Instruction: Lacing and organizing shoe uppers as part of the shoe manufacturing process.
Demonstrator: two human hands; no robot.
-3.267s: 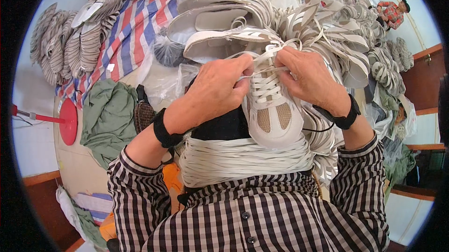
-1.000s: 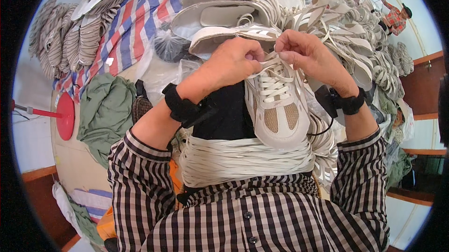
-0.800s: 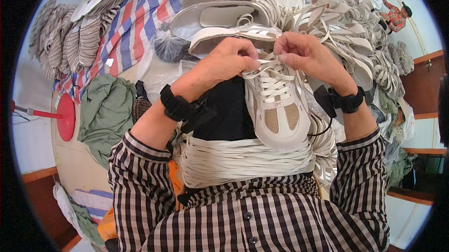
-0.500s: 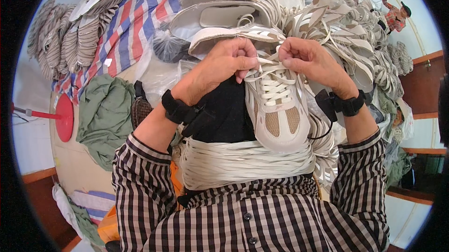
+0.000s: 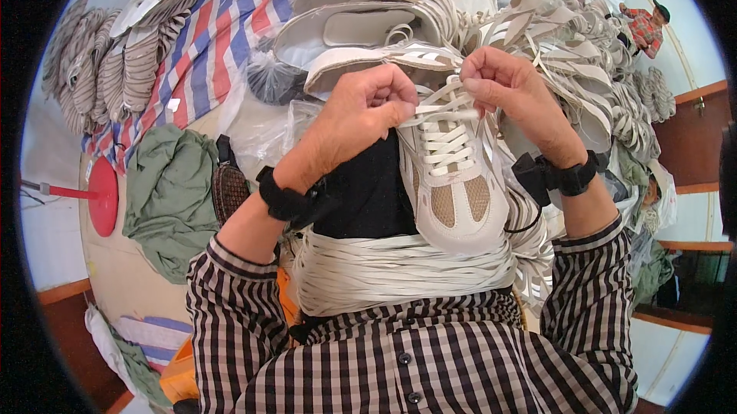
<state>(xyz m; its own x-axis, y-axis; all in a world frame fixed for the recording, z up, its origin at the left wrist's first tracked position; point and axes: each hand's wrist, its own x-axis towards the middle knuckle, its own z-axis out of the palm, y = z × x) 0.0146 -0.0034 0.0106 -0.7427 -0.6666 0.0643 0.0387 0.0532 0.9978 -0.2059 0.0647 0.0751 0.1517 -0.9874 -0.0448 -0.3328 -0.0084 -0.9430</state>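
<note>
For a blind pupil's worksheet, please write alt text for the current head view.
A person's left hand and right hand hold white laces on a beige-and-white sneaker, its toe toward them. Nearer lie flat white strands; beyond, piled shoe uppers.

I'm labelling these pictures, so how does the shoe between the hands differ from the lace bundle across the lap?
The shoe has tan mesh panels; the lace bundle is plain off-white. The shoe's toe points toward the picture's lower edge, while the lace bundle runs sideways. On the shoe, laces criss-cross; in the lace bundle, strands lie roughly side by side. Both are mostly pale.
</note>
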